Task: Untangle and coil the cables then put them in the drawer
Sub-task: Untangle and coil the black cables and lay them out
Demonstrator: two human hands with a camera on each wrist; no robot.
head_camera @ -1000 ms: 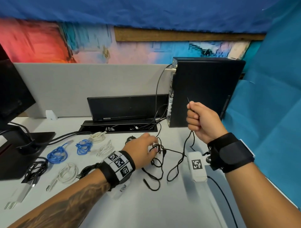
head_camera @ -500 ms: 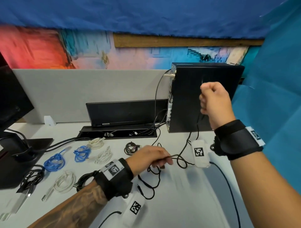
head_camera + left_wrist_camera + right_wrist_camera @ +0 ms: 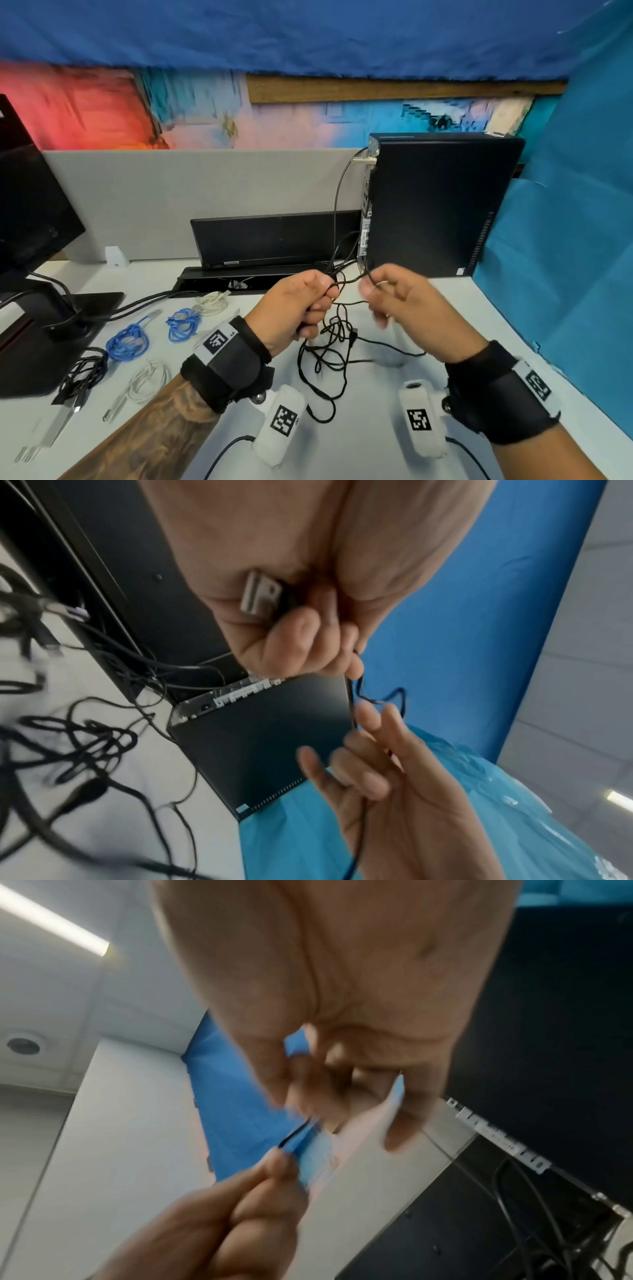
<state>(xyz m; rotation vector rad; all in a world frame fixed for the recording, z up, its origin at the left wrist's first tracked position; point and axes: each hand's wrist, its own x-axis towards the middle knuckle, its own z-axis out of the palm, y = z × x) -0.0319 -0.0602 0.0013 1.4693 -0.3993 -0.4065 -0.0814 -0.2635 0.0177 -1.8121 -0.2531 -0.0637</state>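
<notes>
A thin black cable [image 3: 334, 356] hangs in a loose tangle from both hands down onto the white desk [image 3: 359, 445]. My left hand [image 3: 322, 294] is lifted above the desk and grips a bunch of its strands. In the left wrist view a metal USB plug [image 3: 260, 596] is tucked in that palm. My right hand [image 3: 371, 287] is close beside the left and pinches a strand between thumb and fingers, a little blurred. The short stretch of cable [image 3: 352, 696] runs between the two hands. No drawer is in view.
A black computer tower [image 3: 442, 205] stands right behind the hands, with wired cables going into a desk slot [image 3: 253, 275]. Coiled blue cables [image 3: 128, 342], white cables [image 3: 147, 380] and a black coil [image 3: 84, 373] lie at the left. A monitor base [image 3: 51, 329] is far left, a blue sheet [image 3: 565, 257] on the right.
My right hand came down from beside the tower to meet the left. My left hand rose off the desk, lifting the black cable with it.
</notes>
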